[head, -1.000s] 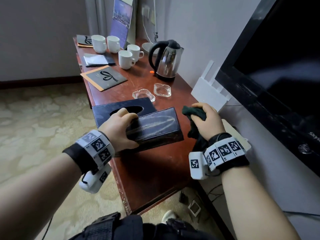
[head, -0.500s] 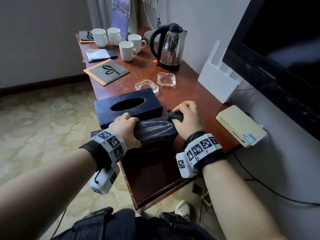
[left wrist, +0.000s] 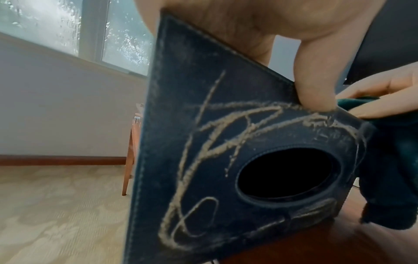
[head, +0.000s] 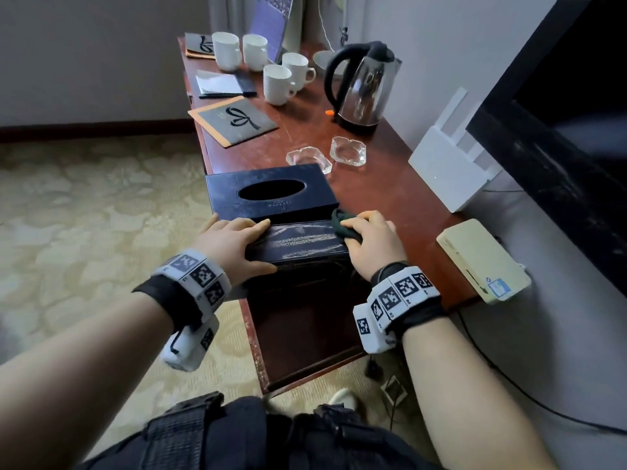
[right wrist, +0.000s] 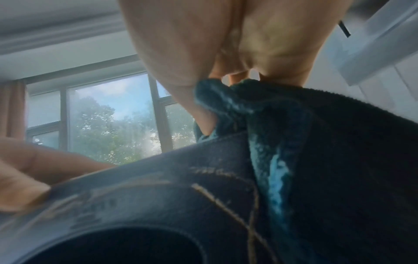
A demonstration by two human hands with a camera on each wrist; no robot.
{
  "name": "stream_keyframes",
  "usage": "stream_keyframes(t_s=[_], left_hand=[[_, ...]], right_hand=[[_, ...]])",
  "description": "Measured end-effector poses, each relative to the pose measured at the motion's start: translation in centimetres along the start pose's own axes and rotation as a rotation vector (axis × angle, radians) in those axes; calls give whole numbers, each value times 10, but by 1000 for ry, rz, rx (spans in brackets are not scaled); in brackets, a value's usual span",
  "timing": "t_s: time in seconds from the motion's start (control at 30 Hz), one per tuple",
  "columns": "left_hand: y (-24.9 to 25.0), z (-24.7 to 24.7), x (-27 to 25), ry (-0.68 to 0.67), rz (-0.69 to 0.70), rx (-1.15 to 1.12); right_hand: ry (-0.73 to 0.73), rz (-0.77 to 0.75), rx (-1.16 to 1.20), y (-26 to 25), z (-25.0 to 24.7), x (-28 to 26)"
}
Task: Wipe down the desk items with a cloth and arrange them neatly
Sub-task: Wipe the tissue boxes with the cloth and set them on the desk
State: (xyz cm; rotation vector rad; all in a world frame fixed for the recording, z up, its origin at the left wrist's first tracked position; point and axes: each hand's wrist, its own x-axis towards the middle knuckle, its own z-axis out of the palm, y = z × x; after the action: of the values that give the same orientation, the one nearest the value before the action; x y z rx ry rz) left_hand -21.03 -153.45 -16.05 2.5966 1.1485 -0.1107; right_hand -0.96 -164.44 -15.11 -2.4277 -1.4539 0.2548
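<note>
Desk [head: 383, 201]: reddish wood, glossy varnish, worn along the near edge. Tissue boxes [head: 271, 195] [left wrist: 226, 142]: dark leather-like covering, matt, stitched seams, streaked with pale dust. Cloth [right wrist: 328, 151]: dark green, fluffy pile. Kettle [head: 364, 84]: polished metal body, black plastic handle. Ashtrays [head: 348, 150]: clear glass. Cups [head: 276, 83]: glossy white ceramic. Carpet [head: 84, 215]: patterned, matt.

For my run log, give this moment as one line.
left hand steadies near tissue box | right hand presses green cloth on it | dust remains
</note>
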Motion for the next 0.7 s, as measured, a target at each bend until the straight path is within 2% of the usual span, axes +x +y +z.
stream_keyframes(t_s=[0.1, 0.23, 0.27, 0.37, 0.4, 0.5, 0.57, 0.7], left_hand=[[0, 0, 1, 13, 4, 4], [-2, 0, 2, 34, 16, -16], [-2, 1, 2, 42, 19, -14], [-4, 2, 3, 49, 16, -12], [-4, 2, 3, 48, 14, -13], [-3, 1, 2, 40, 12, -14], [-3, 2, 2, 41, 14, -11], [-5, 3, 2, 58, 25, -16]], right_hand=[[-38, -85, -44, 2, -2, -20], [-268, -161, -63, 11, -30, -11], [-256, -134, -62, 11, -36, -1], [-34, 10, -11, 2, -34, 20], [-3, 47, -26, -4, -26, 22], [0, 72, -68, -19, 3, 4], [11, 23, -56, -19, 7, -14], [-174, -72, -49, -13, -10, -26]])
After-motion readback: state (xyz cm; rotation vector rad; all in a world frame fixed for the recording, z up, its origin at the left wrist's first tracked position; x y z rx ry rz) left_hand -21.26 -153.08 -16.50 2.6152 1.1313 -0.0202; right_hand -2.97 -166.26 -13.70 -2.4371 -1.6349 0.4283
